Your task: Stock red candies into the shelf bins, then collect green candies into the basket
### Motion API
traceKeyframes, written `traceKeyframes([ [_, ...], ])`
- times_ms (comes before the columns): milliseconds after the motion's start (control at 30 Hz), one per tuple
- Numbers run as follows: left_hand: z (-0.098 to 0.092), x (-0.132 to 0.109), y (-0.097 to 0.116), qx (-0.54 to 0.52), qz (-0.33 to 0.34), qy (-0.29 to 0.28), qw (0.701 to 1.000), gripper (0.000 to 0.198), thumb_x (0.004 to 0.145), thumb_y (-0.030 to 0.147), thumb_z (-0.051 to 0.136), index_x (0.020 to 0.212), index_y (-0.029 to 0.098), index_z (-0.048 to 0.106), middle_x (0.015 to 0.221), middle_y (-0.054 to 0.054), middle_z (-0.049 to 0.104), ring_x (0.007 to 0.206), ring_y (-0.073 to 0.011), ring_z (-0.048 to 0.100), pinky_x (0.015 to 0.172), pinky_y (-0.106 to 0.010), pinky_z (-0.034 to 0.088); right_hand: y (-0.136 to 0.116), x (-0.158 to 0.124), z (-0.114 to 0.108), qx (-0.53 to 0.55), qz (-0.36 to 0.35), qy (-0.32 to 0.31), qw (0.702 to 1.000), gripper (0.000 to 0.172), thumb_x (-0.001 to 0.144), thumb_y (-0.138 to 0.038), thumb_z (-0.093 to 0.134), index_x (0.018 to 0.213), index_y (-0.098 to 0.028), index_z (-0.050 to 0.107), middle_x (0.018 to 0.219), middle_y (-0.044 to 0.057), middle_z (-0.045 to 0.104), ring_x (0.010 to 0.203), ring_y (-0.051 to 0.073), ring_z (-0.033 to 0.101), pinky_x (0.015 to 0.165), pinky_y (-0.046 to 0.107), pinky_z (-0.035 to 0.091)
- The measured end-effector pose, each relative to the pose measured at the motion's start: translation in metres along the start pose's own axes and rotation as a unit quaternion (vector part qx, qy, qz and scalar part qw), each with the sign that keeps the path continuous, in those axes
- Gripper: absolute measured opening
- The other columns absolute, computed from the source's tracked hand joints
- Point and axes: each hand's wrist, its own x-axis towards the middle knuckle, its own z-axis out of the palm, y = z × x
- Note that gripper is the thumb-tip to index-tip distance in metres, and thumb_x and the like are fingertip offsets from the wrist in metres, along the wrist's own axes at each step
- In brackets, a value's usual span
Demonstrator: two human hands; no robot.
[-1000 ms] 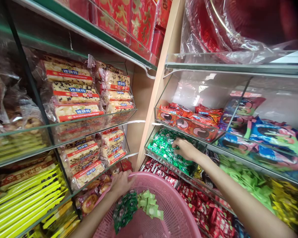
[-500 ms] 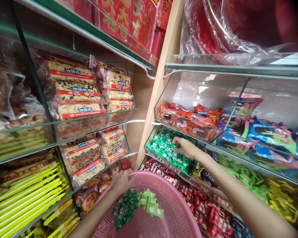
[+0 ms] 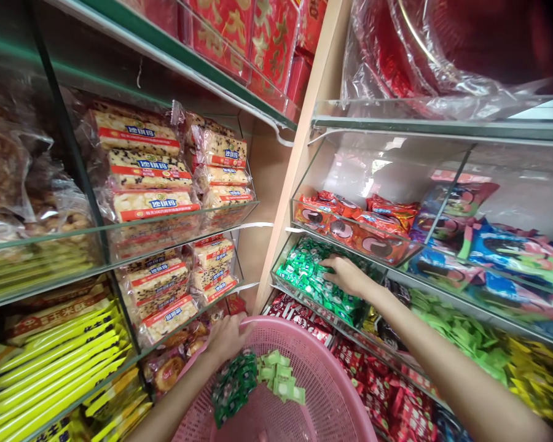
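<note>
My left hand (image 3: pixel 229 337) grips the rim of a pink plastic basket (image 3: pixel 345 380) at the bottom centre. Inside the basket lie a pile of dark green wrapped candies (image 3: pixel 233 387) and some light green packets (image 3: pixel 280 377). My right hand (image 3: pixel 343 274) reaches into a glass shelf bin of green wrapped candies (image 3: pixel 299 264). Its fingers are bent down onto the candies, and their tips are partly hidden among the wrappers, so whether they hold any cannot be made out.
Glass shelves surround the basket. Wrapped snack bars (image 3: pixel 154 202) and yellow packets (image 3: pixel 74 362) are on the left. Red-brown packets (image 3: pixel 364 236) sit above the green bin, red packets (image 3: pixel 396 399) below. A wooden post (image 3: pixel 295 166) divides the shelves.
The shelves have shifted slightly right in view. My right hand stays in the green candy bin with its fingers slightly repositioned; my left hand keeps its place on the rim.
</note>
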Motion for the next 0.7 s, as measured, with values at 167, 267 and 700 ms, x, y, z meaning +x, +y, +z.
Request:
traceKeyframes([
  [167, -0.004, -0.001, 0.001, -0.007, -0.015, -0.004, 1.0, 0.048, 0.086, 0.058, 0.03, 0.098, 0.023, 0.061, 0.094, -0.008, 0.07, 0.095, -0.024, 0.063, 0.077, -0.029, 0.041, -0.001, 0.0, 0.002, -0.014, -0.006, -0.022, 1.0, 0.025, 0.083, -0.022, 0.05, 0.103, -0.019, 0.066, 0.106, 0.01, 0.065, 0.103, 0.024, 0.058, 0.084, 0.028, 0.041],
  [267, -0.005, -0.001, 0.002, -0.005, -0.022, -0.006, 1.0, 0.048, 0.085, 0.058, 0.03, 0.096, 0.023, 0.061, 0.093, -0.008, 0.069, 0.095, -0.0241, 0.062, 0.077, -0.029, 0.041, -0.008, -0.003, 0.004, -0.043, -0.016, -0.011, 0.999, 0.026, 0.083, -0.019, 0.049, 0.105, -0.018, 0.063, 0.106, 0.011, 0.064, 0.102, 0.022, 0.058, 0.083, 0.027, 0.041],
  [700, -0.002, -0.001, 0.002, -0.01, 0.003, -0.005, 1.0, 0.051, 0.086, 0.058, 0.028, 0.1, 0.022, 0.062, 0.091, -0.009, 0.07, 0.09, -0.024, 0.064, 0.075, -0.03, 0.042, -0.061, -0.039, -0.009, -0.031, -0.072, 0.104, 0.991, 0.024, 0.087, -0.022, 0.044, 0.108, -0.019, 0.055, 0.104, 0.01, 0.059, 0.098, 0.024, 0.053, 0.083, 0.035, 0.041],
])
